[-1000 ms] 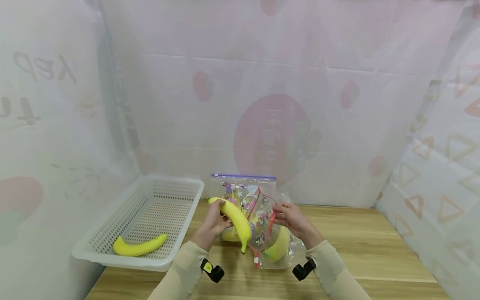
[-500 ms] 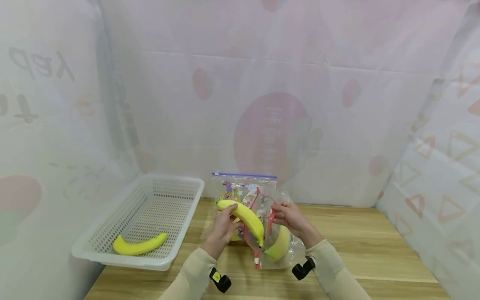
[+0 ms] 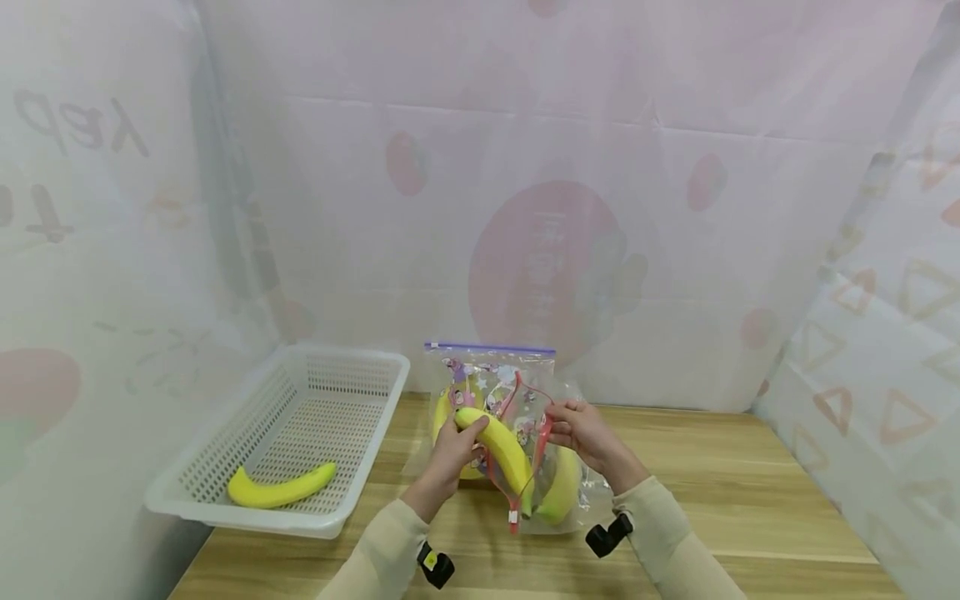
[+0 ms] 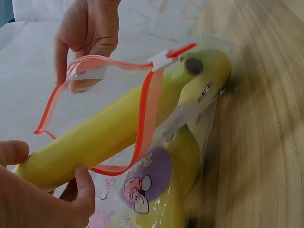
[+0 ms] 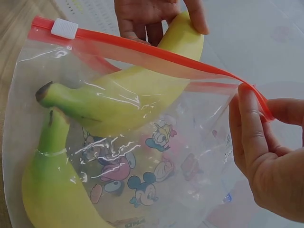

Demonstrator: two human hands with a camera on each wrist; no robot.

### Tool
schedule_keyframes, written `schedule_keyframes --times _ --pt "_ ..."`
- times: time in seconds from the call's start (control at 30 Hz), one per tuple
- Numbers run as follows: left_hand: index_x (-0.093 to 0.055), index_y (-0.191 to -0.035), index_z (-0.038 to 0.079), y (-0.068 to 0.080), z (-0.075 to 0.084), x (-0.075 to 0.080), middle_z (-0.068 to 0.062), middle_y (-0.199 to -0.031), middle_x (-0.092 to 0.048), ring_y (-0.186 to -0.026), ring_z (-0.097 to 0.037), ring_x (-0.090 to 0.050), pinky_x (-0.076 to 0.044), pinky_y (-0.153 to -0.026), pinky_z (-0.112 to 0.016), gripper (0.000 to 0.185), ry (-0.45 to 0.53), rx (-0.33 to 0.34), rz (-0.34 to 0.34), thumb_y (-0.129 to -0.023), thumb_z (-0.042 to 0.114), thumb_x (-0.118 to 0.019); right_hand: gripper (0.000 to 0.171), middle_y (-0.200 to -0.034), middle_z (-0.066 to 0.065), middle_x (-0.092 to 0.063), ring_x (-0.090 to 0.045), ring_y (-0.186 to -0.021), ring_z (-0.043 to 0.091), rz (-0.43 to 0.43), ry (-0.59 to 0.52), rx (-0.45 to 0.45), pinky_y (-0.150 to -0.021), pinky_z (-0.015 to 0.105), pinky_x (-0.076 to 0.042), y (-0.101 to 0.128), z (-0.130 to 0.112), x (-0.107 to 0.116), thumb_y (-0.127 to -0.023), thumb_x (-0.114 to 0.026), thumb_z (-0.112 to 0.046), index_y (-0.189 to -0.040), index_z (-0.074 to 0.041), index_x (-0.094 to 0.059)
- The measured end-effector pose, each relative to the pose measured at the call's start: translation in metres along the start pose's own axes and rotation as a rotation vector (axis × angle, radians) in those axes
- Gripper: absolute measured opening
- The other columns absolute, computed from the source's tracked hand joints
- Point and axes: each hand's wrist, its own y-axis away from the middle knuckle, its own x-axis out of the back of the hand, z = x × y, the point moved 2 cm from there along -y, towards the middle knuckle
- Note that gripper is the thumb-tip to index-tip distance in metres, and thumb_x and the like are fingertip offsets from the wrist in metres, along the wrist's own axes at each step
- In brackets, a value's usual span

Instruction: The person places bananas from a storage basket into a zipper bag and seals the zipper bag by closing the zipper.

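My left hand (image 3: 448,457) grips a yellow banana (image 3: 504,448) near one end, thumb and fingers on either side. The banana's stem end lies inside the mouth of a clear zip bag (image 5: 204,142) with a red slider edge, as the right wrist view shows. Pinched between the thumb and fingers of my right hand (image 3: 588,435) is the bag's red edge (image 5: 156,52), held apart from the opposite edge. Another banana (image 5: 57,185) with a greenish end lies inside this bag. The printed characters and clear film cover it partly.
Behind stands a second clear bag with a purple zip (image 3: 495,347), with yellow fruit (image 3: 442,417) inside. At the left, a white perforated basket (image 3: 378,442) holds one banana (image 3: 281,490). Wooden tabletop (image 3: 690,467) extends to the right; printed curtains enclose the back and sides.
My left hand has moved right with the banana, and its stem end has gone from in front of the red-edged bag into its mouth. The right hand has stayed almost still.
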Motion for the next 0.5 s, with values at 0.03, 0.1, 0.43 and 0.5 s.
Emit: schedule_keyframes --times 0.03,0.1,0.43,0.5 --pt "-0.038 -0.132 -0.004 0.001 0.000 0.000 -0.022 -0.119 -0.050 -0.108 -0.032 -0.055 -0.048 -0.091 -0.046 0.049 -0.008 -0.002 -0.005 -0.097 0.026 -0.055 0.011 -0.075 0.004 -0.061 -0.061 -0.065 0.010 0.001 -0.001 0.000 -0.064 0.023 -0.055 0.000 0.000 0.000 -0.097 -0.052 -0.008 -0.092 0.001 -0.058" --pt "-0.038 -0.131 -0.005 0.002 0.001 0.001 -0.023 -0.117 -0.050 -0.105 -0.032 -0.056 -0.048 -0.090 -0.045 0.048 -0.008 -0.013 -0.019 -0.098 0.026 -0.053 0.012 -0.075 0.005 -0.061 -0.061 -0.065 0.010 0.003 -0.001 0.002 -0.063 0.023 -0.055 0.001 -0.001 -0.001 -0.097 -0.052 -0.008 -0.090 -0.001 -0.059" --pt "-0.035 -0.131 -0.008 0.011 0.003 -0.010 -0.024 -0.118 -0.047 -0.107 -0.034 -0.054 -0.045 -0.094 -0.046 0.049 0.122 -0.029 -0.065 -0.096 0.020 -0.056 0.013 -0.075 0.004 -0.061 -0.061 -0.066 0.010 -0.003 0.007 0.006 -0.065 0.023 -0.055 0.001 -0.001 -0.003 -0.097 -0.052 -0.008 -0.094 0.003 -0.057" --pt "-0.037 -0.129 -0.008 0.011 0.003 -0.013 -0.024 -0.117 -0.048 -0.106 -0.034 -0.056 -0.046 -0.092 -0.045 0.047 0.104 -0.037 -0.051 -0.095 0.019 -0.057 0.014 -0.076 0.004 -0.061 -0.062 -0.066 0.010 -0.002 0.005 0.004 -0.065 0.023 -0.055 0.000 -0.001 -0.003 -0.097 -0.052 -0.008 -0.097 0.006 -0.056"
